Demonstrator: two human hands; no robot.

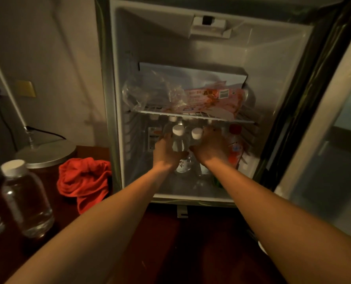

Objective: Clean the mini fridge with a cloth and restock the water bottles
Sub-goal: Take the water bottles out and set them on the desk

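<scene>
Clear bottles (179, 140) (caps up) stand upright, gripped by left hand (165, 151) and right hand (208, 147).

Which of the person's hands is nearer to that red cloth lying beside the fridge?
The left. The left hand is inside the fridge holding a water bottle, on the side toward the red cloth; the right hand is farther right, also among the bottles.

Both bare arms are stretched forward side by side, forearms almost parallel. The left hand (166, 149) and the right hand (208, 147) are held close together, backs turned upward, fingers curled forward. Each grip is closed around something.
</scene>
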